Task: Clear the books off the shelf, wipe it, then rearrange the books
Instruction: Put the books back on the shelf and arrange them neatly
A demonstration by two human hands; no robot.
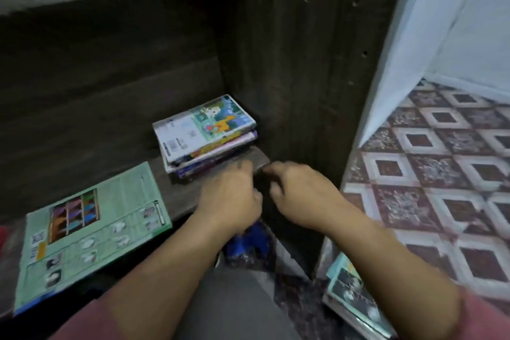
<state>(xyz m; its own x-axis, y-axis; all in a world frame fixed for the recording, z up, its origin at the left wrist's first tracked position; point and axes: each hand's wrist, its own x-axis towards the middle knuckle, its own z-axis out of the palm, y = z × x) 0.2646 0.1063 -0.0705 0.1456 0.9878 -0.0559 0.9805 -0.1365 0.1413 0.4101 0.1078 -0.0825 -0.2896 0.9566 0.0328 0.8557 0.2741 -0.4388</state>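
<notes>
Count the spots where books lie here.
3: a stack on the shelf, right corner; a green book flat at its left; books on the floor, bottom right, partly hidden.

Dark brown wood-grain shelf (180, 193). The stack of books (205, 132) had a top cover that was half white, half green-blue cartoon with an orange figure; edges below showed purple, pink and yellow. The flat pale green book (93, 232) carried a grid of multicoloured photos. Floor tiles (430, 163) were maroon-and-white diamonds. Blue cloth (248, 240), pinkish-red sleeve (485, 317), grey trousers (234, 306).
</notes>
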